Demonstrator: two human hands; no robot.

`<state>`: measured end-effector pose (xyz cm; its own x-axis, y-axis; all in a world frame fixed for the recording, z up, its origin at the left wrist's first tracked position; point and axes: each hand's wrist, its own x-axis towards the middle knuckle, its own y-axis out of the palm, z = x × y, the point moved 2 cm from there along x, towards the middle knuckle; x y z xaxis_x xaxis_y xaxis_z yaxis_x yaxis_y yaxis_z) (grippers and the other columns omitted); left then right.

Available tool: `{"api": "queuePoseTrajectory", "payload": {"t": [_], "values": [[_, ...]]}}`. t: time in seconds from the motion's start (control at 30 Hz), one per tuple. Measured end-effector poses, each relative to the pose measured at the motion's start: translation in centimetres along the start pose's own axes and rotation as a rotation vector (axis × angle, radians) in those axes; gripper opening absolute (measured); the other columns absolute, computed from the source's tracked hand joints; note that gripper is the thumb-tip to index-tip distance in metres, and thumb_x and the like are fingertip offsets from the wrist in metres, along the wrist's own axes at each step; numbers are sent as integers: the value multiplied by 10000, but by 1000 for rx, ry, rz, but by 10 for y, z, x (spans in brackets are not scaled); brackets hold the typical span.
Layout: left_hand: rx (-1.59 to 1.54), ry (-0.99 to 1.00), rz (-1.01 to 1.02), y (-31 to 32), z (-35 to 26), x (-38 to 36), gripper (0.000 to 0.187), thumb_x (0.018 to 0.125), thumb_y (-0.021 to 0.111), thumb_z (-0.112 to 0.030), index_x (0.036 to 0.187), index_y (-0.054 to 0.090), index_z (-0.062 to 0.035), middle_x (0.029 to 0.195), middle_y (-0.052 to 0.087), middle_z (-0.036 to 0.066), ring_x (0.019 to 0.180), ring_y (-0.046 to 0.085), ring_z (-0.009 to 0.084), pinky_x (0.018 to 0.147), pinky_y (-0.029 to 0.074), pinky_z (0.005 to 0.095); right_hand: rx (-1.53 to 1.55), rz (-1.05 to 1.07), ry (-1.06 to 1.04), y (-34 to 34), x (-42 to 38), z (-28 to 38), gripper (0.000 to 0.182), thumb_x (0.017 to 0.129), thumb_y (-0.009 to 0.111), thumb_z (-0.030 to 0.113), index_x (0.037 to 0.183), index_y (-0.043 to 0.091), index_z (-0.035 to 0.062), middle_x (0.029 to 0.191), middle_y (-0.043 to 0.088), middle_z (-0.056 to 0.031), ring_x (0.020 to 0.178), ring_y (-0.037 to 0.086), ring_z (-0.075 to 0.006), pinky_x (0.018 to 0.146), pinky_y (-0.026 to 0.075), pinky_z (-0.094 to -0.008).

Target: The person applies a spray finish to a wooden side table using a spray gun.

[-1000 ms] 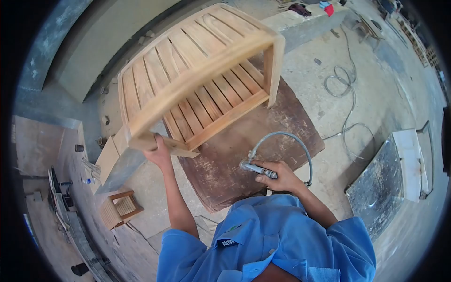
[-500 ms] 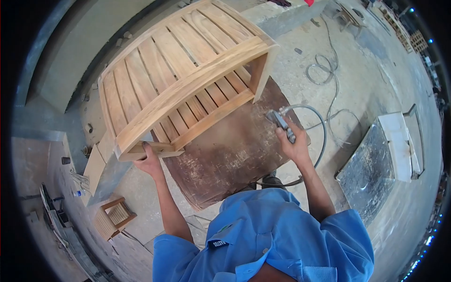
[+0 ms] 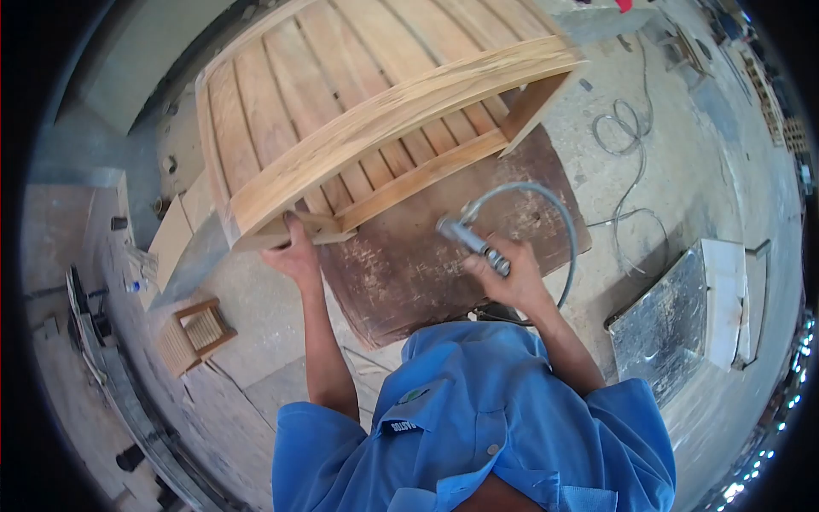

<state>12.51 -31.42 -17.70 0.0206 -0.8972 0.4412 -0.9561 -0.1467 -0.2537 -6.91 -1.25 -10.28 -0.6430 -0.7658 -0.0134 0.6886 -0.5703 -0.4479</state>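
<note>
Nearest first, item by item, as I read the head view.

1. Blue work shirt (image 3: 478, 427), filling the bottom of the frame; both arms reach forward from it.

2. Right hand (image 3: 512, 277): fingers wrapped tight round a metal air nozzle (image 3: 472, 239), tip pointing up and left toward the wood. Grey hose (image 3: 559, 222) loops out behind the hand and back down toward the body. For good work I judge the tip should stay close to the slats and sweep along the grain, with the hose loop kept off the frame's legs.

3. Left hand (image 3: 297, 253): fingers closed on the lower corner of a slatted wooden frame (image 3: 358, 111), gripping from beneath. The frame is tilted up on the bench, its curved front rail nearest me, slats running away. I judge a firm hold at this corner matters, as the piece rests on an edge and could rock.

4. Bench (image 3: 409, 282): dark, worn board, scuffed pale in places, under the frame.

5. Small slatted stool (image 3: 194, 334) on the floor, left, well apart.

6. Metal sheet (image 3: 674, 324) on the floor, right.

7. Loose cable (image 3: 627, 136) coiled on the concrete beyond.
</note>
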Motion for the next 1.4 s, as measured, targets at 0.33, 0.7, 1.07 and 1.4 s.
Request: {"api": "queuePoseTrajectory", "payload": {"t": [0.33,0.7,1.07,1.4], "values": [[-103,34,-46,7,-12,1,395,824,770,-110,1099,580,101,1018,665,170,887,648,198,794,528,334,-117,155,40,42,21,12,596,839,729,489,1207,677,24,766,697,-188,710,704,-381,640,548,-449],[-46,18,10,6,-4,18,347,819,782,-137,1034,653,103,955,701,162,835,669,208,762,531,331,21,34,-69,28,4,3,534,840,756,395,1198,668,9,1011,708,-237,914,690,-422,816,548,-457],[-43,70,248,21,21,68,513,844,793,-271,1135,613,112,959,698,171,864,663,232,810,523,369,99,-464,159,-121,-109,-81,505,935,694,354,1263,635,-24,776,656,-40,714,576,-106,666,499,-286],[-28,450,44,43,-202,-71,590,969,612,-262,1420,420,66,1429,470,232,1295,488,331,1112,353,409,121,-448,163,-201,-182,-133,523,944,679,376,1271,633,-30,787,680,-83,735,600,-114,687,508,-298]]}}
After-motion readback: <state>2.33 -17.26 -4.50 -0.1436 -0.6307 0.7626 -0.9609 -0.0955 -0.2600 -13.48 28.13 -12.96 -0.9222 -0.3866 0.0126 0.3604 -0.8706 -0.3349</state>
